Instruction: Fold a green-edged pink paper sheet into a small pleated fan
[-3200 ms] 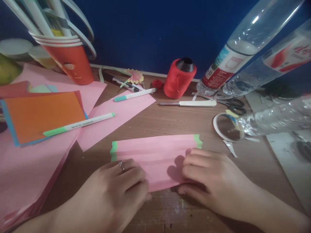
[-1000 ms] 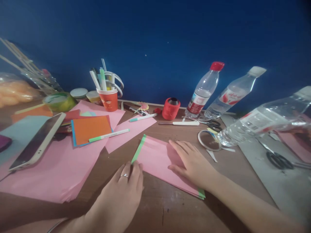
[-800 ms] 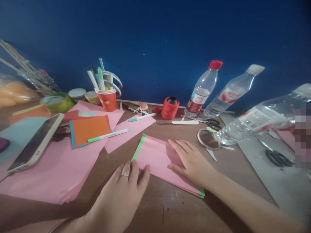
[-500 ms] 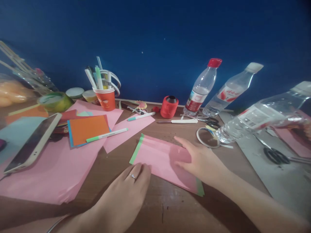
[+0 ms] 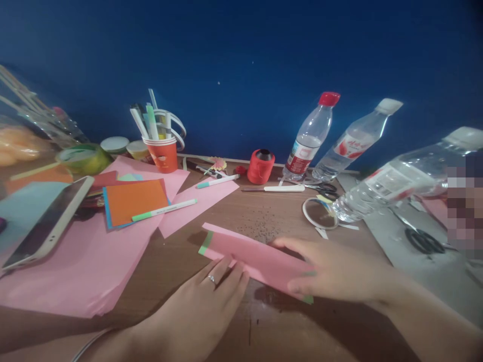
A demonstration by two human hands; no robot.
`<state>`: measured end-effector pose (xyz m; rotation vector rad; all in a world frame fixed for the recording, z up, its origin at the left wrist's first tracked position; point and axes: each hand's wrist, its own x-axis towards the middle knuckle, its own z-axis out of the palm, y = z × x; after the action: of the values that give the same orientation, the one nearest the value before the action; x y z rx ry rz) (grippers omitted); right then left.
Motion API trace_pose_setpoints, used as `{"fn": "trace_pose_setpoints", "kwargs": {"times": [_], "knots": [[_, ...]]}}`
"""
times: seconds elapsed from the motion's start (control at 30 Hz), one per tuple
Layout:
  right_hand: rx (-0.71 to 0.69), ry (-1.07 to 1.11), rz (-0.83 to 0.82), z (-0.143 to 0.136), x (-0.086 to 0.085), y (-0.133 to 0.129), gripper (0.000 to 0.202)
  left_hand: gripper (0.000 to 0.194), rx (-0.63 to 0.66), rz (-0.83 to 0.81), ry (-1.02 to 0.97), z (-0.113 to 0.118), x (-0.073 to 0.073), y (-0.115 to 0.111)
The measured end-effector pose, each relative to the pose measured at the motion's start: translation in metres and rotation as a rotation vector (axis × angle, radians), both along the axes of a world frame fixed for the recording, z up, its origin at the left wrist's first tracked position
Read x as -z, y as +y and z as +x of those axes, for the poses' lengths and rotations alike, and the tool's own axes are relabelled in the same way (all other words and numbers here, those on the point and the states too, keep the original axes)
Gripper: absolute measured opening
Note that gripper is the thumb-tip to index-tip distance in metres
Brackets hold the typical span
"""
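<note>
A pink paper piece (image 5: pixel 260 256) with green strips at its ends is near the middle of the table, its far side raised or curled up. My left hand (image 5: pixel 219 291), with a ring on one finger, lies with spread fingertips on the paper's near edge. At the right end my right hand (image 5: pixel 328 271) has the paper between its thumb and fingers. Small dark specks (image 5: pixel 264 226) lie on the table just behind the paper.
Pink sheets (image 5: pixel 75 261), a phone (image 5: pixel 51 221), orange paper (image 5: pixel 134 201) and a marker (image 5: pixel 164 210) lie left. Behind stand a red cup (image 5: pixel 162 155), red thread (image 5: pixel 260 167) and bottles (image 5: pixel 307 143). A tape roll (image 5: pixel 320 213) and scissors (image 5: pixel 424 240) are right.
The paper's far edge has come up and toward me, uncovering dark specks behind it. My right hand has moved right and closed on the paper; my left hand has shifted slightly right, fingers more spread.
</note>
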<state>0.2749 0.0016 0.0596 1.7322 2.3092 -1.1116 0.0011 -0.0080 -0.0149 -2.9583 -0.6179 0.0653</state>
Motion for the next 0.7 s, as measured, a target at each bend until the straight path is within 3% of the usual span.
{"fn": "trace_pose_setpoints", "kwargs": {"times": [0.23, 0.4, 0.5, 0.6, 0.7], "knots": [[0.04, 0.004, -0.037, -0.004, 0.005, -0.003, 0.065, 0.046, 0.043, -0.035, -0.067, 0.002, -0.01, 0.012], [0.076, -0.058, 0.187, -0.002, 0.024, 0.004, 0.048, 0.028, -0.097, -0.361, -0.242, 0.007, -0.015, 0.042], [0.102, -0.164, 0.416, -0.006, 0.032, 0.007, 0.041, 0.018, -0.133, -0.473, -0.368, 0.008, -0.014, 0.053], [-0.03, -0.152, 0.649, -0.017, 0.033, 0.002, 0.02, 0.018, -0.134, -0.514, -0.417, 0.008, -0.012, 0.056], [-0.224, -0.057, 0.582, -0.03, 0.036, -0.007, 0.014, 0.017, -0.127, -0.485, -0.392, 0.007, -0.012, 0.052]]}}
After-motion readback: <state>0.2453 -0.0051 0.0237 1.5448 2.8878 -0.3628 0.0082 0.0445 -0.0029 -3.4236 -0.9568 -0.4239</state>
